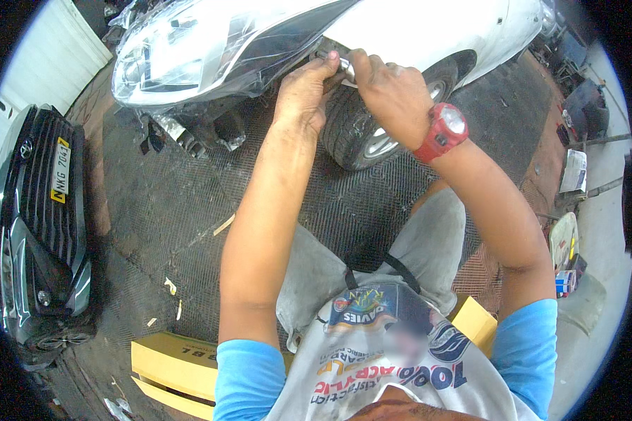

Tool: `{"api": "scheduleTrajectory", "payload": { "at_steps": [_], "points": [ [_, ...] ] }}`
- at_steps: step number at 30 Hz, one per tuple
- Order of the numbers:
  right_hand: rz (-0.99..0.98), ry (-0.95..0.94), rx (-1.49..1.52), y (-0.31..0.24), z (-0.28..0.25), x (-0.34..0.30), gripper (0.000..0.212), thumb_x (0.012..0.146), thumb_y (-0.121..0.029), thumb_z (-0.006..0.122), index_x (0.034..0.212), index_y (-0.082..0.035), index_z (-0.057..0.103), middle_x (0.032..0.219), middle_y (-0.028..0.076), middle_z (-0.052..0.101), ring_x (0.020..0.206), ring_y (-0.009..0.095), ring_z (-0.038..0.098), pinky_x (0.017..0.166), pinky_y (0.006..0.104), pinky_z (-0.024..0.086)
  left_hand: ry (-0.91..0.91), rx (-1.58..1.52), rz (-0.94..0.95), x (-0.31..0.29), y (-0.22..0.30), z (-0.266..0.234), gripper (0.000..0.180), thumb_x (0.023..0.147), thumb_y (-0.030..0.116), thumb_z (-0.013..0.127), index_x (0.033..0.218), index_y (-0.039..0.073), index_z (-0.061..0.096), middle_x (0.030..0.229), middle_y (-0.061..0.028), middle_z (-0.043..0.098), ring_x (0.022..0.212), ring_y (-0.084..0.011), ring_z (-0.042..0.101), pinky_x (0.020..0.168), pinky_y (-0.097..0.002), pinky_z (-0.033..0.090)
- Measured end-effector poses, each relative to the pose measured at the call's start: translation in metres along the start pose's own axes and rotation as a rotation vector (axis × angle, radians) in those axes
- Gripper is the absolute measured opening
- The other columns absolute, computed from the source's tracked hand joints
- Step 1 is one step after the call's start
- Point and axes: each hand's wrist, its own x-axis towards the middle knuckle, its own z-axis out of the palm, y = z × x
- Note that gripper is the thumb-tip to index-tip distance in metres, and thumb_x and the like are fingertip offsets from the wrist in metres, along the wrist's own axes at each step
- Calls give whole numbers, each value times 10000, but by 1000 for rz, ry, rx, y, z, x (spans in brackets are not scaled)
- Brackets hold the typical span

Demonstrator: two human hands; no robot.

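Note:
Both arms reach forward to the edge of a white car [414, 35], just above its front wheel [383, 144]. A short, shiny metal tool with a rounded end [346, 69] shows between my hands; its exact kind is hard to make out. My left hand [305, 91] is closed at the tool's left side, thumb pointing up. Around its right side, my right hand [390, 88] is curled with the knuckles up. The fingertips of both hands are mostly hidden. A red watch [442, 132] sits on my right wrist.
Clear plastic film [182, 56] covers the car's front. Below it hang loose parts [182, 137]. A dark car front [45, 210] stands at left. Yellow boxes [168, 365] lie near me on the ribbed dark floor mat [189, 210]. Assorted items line the right wall, including a dark bin [586, 109].

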Motion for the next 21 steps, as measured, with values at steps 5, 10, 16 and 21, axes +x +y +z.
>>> {"api": "scheduleTrajectory", "payload": {
  "at_steps": [5, 10, 16, 21],
  "points": [
    [331, -79, 841, -4, 18, 1, 395, 942, -120, 647, 1156, 56, 365, 887, 276, 681, 769, 419, 712, 597, 457, 568, -92, -264, -138, -11, 5, 5, 272, 976, 207, 702, 1143, -6, 676, 1065, -100, 683, 987, -208, 618, 1005, -371, 451],
    [85, -32, 193, 6, 8, -1, 381, 947, -135, 646, 1135, 36, 362, 892, 286, 678, 767, 434, 700, 595, 468, 551, -10, -89, -25, -1, 1, 8, 240, 981, 218, 696, 1113, 18, 699, 1093, -77, 690, 1000, -210, 613, 1009, -388, 444],
    [349, -148, 743, -6, 7, 2, 403, 966, -126, 663, 1146, 43, 346, 882, 235, 657, 750, 285, 720, 579, 395, 559, -98, -174, -72, -1, -2, 1, 270, 934, 318, 756, 1081, 99, 696, 1010, -26, 699, 945, -184, 629, 887, -385, 513],
    [178, -114, 283, -10, -6, 2, 483, 938, -163, 666, 1212, 73, 345, 879, 296, 676, 811, 447, 704, 688, 507, 562, -4, -74, -8, -2, 2, 9, 187, 933, 265, 760, 975, 87, 720, 952, -24, 700, 886, -179, 631, 867, -345, 465]
  ]
}}
